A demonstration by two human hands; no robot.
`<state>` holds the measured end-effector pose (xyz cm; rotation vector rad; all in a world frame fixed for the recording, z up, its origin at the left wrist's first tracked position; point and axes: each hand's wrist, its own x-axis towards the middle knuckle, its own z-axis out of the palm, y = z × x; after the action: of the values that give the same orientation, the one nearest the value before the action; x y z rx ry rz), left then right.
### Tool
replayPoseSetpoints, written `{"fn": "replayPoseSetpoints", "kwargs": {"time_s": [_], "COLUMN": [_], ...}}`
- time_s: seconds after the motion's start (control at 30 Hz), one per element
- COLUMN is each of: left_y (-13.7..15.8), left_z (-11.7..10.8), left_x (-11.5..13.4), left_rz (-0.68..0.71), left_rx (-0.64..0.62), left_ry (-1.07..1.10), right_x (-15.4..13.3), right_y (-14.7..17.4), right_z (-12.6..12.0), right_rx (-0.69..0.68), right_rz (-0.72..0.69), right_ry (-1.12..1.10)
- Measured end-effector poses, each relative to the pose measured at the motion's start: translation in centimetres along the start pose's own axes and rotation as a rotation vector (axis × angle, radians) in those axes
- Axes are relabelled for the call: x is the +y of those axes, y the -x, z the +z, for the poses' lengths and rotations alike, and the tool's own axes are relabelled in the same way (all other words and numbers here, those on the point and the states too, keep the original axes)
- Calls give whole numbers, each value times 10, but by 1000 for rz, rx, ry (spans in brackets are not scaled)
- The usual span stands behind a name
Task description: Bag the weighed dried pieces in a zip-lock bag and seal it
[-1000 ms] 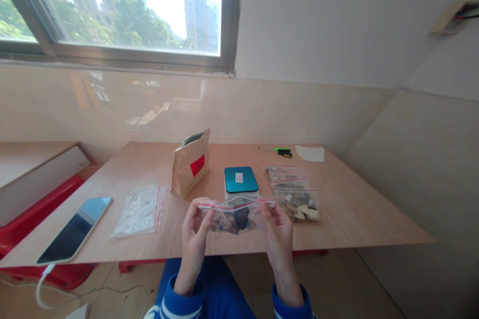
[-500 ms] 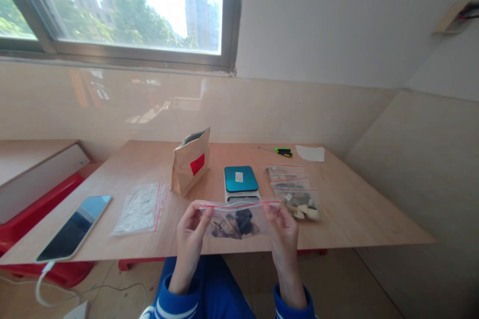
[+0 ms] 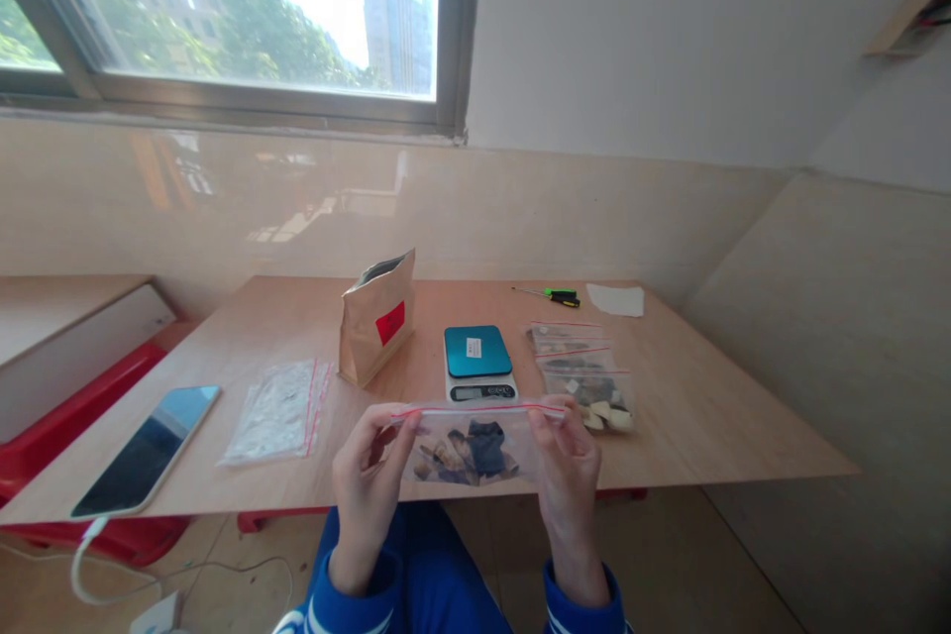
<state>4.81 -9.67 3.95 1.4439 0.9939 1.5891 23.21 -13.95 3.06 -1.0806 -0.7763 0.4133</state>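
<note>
Stretched between my two hands is a clear zip-lock bag point(image 3: 462, 461) with a red strip along its top and dark and brown dried pieces inside. My left hand point(image 3: 369, 475) pinches the top left corner, thumb on the near side. At the top right corner, my right hand point(image 3: 569, 466) pinches the same strip. Just beyond the bag sits a small digital kitchen scale point(image 3: 477, 353) with a blue top plate. Filled zip-lock bags point(image 3: 586, 391) overlap one another right of the scale. What the dried pieces are, I cannot tell.
A brown paper pouch point(image 3: 375, 322) with a red label stands open left of the scale. Flat clear bags point(image 3: 271, 413) and a phone point(image 3: 149, 451) on a cable lie further left. Screwdrivers point(image 3: 561, 297) and white paper point(image 3: 615, 300) lie at the back right of the table point(image 3: 713, 416).
My hands have moved slightly apart and down, pulling the bag's top edge straighter. More of the scale's display shows above the bag.
</note>
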Motion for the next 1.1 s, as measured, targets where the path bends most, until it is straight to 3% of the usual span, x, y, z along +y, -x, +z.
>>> {"fn": "replayPoseSetpoints", "kwargs": {"time_s": [0.27,0.37,0.5,0.9,1.1], "left_y": [-1,0,0,1,2], "left_z": [14,13,10,7,8], "left_x": [-2,-7,-8,0,1], "left_rz": [-263,-241,-166,-145,-259], "left_rx": [-18,-49,-52,-12,-7], "left_ry": [277,277,219,81,119], "right_x": [0,-2,-5,-10,-4], "right_y": [7,9,8,7,8], "right_z": [8,11,13,11,9], "right_rx": [-196,-278,-351,-286,-262], "right_rz": [188,235,144,-46,36], "right_ry": [-157,-211,-54,145,100]}}
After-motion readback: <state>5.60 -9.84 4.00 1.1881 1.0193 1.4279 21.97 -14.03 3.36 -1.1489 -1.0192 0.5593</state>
